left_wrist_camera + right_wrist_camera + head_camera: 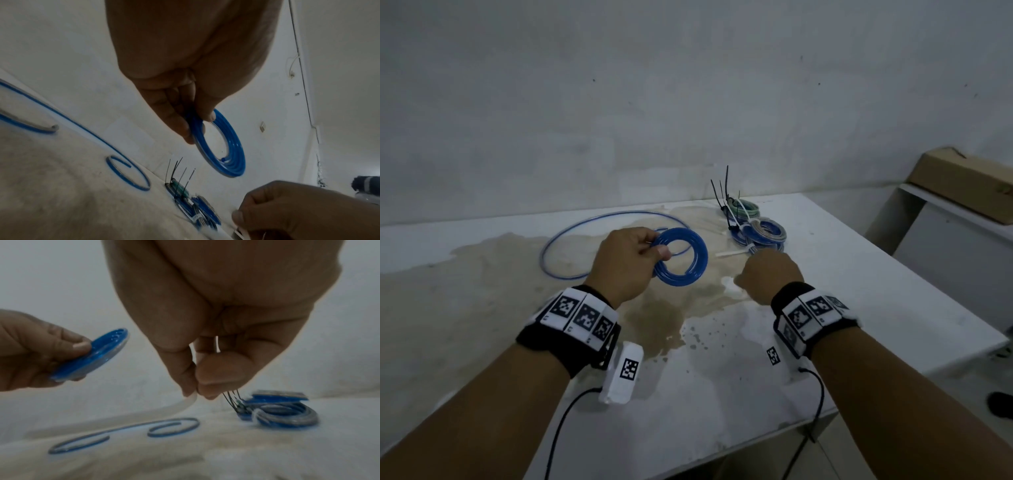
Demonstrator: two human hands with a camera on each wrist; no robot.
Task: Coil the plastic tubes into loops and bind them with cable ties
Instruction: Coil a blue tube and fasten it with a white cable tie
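**Two hands, one blue coil, one white tie**

Two hands work above a white desk (859,274) whose top is stained with a wide tan blotch; the left hand (625,262) curls its fingers and thumb round the near edge of a tight coil of glossy blue plastic tube (683,255), several turns wound flat into a ring and held clear of the desk; the right hand (768,274) pinches a pale, flat, flexible cable tie (180,408) between thumb and forefinger, the strip bending away towards the desk. A loose blue tube (592,222) lies uncoiled on the desk behind the left hand in a broad open curve, its end curling inward. Further back, just beyond the right hand, sits a pile of bound coils (760,233), blue, grey and greenish rings stacked and overlapping, with thin black tie tails (726,188) standing up from them. A brown cardboard box (962,178) rests on a ledge at the far right. Both wrists wear black bands with square black-and-white coded markers; no readable writing shows.
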